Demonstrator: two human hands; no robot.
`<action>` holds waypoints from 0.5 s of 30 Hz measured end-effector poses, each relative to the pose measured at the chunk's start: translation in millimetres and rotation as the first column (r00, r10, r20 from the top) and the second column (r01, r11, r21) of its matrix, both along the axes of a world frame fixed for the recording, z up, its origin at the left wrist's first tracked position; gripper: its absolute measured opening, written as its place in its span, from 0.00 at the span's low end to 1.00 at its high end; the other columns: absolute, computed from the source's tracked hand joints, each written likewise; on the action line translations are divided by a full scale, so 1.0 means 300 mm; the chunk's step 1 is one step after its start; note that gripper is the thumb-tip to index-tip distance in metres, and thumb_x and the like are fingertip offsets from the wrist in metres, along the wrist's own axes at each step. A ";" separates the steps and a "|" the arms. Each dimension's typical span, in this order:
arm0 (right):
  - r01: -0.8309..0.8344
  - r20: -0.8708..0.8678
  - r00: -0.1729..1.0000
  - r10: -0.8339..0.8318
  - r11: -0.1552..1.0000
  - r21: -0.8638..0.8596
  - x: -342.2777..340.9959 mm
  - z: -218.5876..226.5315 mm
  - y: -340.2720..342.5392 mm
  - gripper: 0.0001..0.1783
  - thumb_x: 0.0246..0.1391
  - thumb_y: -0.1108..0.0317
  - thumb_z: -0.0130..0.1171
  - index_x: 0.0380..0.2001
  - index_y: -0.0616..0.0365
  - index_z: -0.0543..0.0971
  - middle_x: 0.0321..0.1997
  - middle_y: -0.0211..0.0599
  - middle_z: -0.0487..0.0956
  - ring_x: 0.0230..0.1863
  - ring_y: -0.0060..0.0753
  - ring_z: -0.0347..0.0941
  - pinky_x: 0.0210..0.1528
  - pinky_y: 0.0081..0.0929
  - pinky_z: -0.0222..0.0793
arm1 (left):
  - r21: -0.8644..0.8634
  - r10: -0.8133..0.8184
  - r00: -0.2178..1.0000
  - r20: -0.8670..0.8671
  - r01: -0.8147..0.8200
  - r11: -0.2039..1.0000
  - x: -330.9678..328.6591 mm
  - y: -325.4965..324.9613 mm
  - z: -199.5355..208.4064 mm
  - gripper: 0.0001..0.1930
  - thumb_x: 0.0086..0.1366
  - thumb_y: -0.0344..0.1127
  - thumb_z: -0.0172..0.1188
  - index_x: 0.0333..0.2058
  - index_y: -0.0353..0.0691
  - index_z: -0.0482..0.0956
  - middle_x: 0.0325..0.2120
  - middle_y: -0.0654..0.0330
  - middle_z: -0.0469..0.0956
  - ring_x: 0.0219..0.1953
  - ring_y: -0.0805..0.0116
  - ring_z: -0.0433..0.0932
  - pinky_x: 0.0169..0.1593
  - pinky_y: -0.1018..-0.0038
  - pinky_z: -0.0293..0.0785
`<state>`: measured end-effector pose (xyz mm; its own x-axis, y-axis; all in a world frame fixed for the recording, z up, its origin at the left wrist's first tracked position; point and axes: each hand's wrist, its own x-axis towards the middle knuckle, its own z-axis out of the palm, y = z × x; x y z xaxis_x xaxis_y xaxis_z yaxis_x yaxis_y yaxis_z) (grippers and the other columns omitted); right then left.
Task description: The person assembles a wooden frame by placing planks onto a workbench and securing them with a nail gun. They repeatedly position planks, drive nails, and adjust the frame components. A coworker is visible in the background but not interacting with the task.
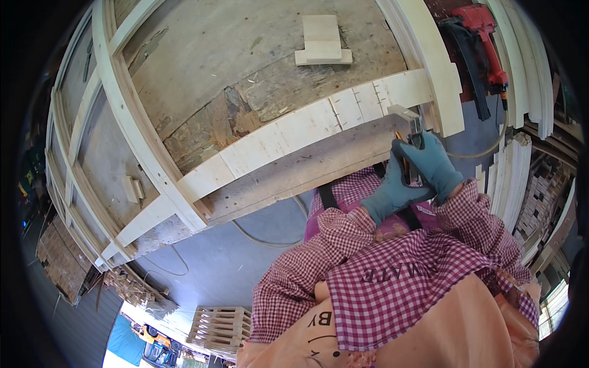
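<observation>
Both hands wear blue-grey gloves and meet close in front of my body, just on the near side of a pale wooden frame rail [307, 122]. My right hand [432, 164] is closed around a small metallic tool [416, 126], whose exact kind I cannot make out. Against it, my left hand [394, 190] has its fingers curled. A thin yellow-orange piece [398, 135] pokes up by its fingertips, and what lies inside the grip is mostly hidden. Beyond the hands, several marks like staples or nails show on the rail.
A red nail gun [481, 27] with an air hose [491, 144] lies at the far right, beside stacked pale wood strips [521, 61]. A small wooden block assembly [322, 43] sits on the worn board inside the frame. Slatted wood [218, 328] stands at lower left.
</observation>
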<state>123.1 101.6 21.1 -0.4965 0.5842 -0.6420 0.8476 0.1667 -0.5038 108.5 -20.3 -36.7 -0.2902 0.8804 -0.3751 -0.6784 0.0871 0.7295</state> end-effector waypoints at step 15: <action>-0.075 0.183 0.979 0.089 0.994 -0.080 -0.027 -0.006 -0.007 0.27 0.46 0.47 0.60 0.36 0.64 0.77 0.30 0.45 0.79 0.32 0.37 0.75 0.37 0.32 0.69 | -0.063 0.031 0.999 0.014 -0.030 0.998 0.020 -0.023 -0.019 0.53 0.43 0.35 0.73 0.62 0.36 0.44 0.57 0.51 0.59 0.59 0.61 0.60 0.61 0.68 0.60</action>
